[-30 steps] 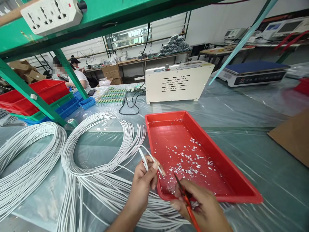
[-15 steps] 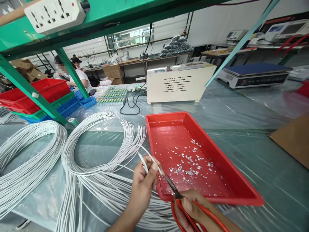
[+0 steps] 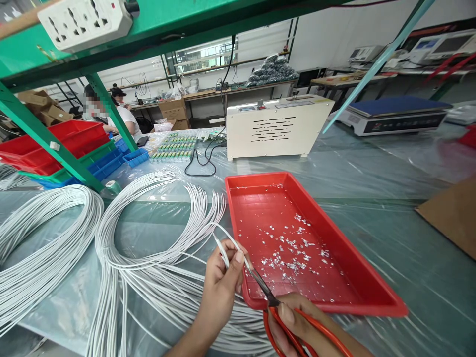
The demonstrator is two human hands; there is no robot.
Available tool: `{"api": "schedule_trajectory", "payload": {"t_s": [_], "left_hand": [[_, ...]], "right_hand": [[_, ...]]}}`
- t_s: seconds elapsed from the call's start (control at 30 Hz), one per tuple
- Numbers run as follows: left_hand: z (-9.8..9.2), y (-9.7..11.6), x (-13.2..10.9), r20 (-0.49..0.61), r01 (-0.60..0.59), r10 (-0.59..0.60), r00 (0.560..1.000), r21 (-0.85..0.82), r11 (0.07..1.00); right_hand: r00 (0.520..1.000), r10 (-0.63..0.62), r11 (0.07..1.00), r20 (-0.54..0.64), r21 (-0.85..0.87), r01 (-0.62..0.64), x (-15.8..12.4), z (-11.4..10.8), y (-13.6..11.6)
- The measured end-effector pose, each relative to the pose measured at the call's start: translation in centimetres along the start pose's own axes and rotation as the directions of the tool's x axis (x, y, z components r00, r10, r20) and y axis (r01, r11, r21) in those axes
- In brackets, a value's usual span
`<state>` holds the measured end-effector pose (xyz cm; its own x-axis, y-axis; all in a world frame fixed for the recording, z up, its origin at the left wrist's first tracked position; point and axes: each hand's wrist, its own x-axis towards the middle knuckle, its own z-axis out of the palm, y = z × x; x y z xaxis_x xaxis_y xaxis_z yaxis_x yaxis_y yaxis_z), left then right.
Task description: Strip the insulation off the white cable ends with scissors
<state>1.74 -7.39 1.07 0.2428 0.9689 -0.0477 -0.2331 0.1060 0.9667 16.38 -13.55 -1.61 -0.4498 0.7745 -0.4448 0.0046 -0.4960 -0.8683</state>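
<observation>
Between thumb and fingers, my left hand point(image 3: 222, 285) pinches a white cable point(image 3: 227, 235) close to its end, over the near left edge of the red tray point(image 3: 256, 179). A short white piece, which looks like another cable end point(image 3: 222, 250), sticks up between the same fingers. My right hand point(image 3: 297, 322) is wrapped round the orange handles of a pair of scissors point(image 3: 264, 286). The blade tips meet the cable end just beyond my left fingertips. Small white and silvery scraps point(image 3: 293, 260) lie scattered in the tray. Behind my left hand spreads a coiled bundle of white cables point(image 3: 107, 238).
A second cable coil point(image 3: 48, 238) lies at the far left. Beyond the tray stands a cream metal machine point(image 3: 275, 129), with a weighing scale point(image 3: 394, 116) to its right. A green frame point(image 3: 48, 141) crosses the left side beside stacked bins point(image 3: 59, 144). Cardboard point(image 3: 451, 213) lies at right.
The scissor tips have shifted slightly and look closer together at the cable end. Both hands stay in nearly the same place.
</observation>
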Motion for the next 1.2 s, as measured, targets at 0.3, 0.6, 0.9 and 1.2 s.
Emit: {"api": "schedule_trajectory", "payload": {"t_s": [0.3,0.6,0.9,1.2], "left_hand": [[0.3,0.2,-0.1,-0.022,-0.007,0.007,1.0,0.002,1.0],[-0.1,-0.3,0.1,-0.045,0.009,-0.009,0.999,0.0,1.0],[-0.2,-0.1,0.1,-0.033,0.026,-0.028,0.999,-0.07,0.997],[0.2,-0.5,-0.3,-0.022,0.028,-0.028,0.999,0.01,1.0]], "right_hand": [[0.999,0.025,1.0,-0.026,0.017,-0.024,-0.3,0.3,-0.8],[0.991,-0.101,0.995,-0.082,0.006,0.102,1.1,1.4,0.5],[0.933,-0.292,0.956,-0.211,-0.095,0.278,2.1,2.0,0.6],[0.705,-0.499,0.855,-0.504,-0.418,0.307,1.2,0.3,-1.8]]}}
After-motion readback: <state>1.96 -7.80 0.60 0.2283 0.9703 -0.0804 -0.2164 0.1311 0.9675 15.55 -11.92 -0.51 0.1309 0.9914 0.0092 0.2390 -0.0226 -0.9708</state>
